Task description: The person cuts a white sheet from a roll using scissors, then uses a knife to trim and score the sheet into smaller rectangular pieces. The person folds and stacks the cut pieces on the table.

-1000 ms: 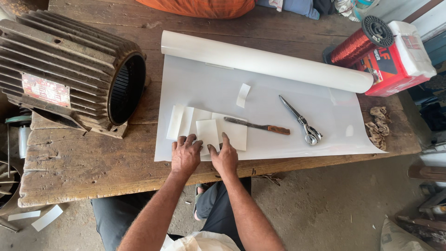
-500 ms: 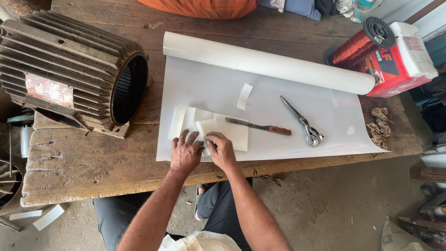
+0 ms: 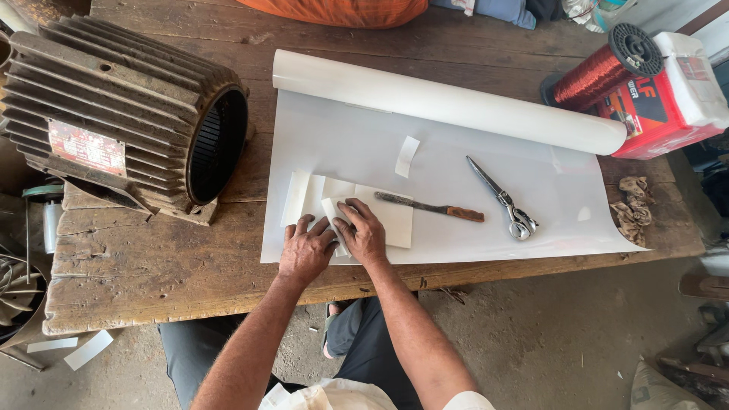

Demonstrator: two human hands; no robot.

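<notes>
1. The left hand (image 3: 306, 250) is laid flat, fingers spread, on the white sheet (image 3: 456, 190) near the table's front edge.
2. The right hand (image 3: 363, 237) is pressed flat on a small cut paper piece (image 3: 334, 209).
3. A knife (image 3: 430, 206) and scissors (image 3: 503, 199) are seen lying to the right.

My hands cover part of the small white paper piece (image 3: 332, 209). At twelve o'clock the orange cloth (image 3: 342, 11) is cut off by the edge; at three o'clock, the red box (image 3: 668, 106) too.
</notes>
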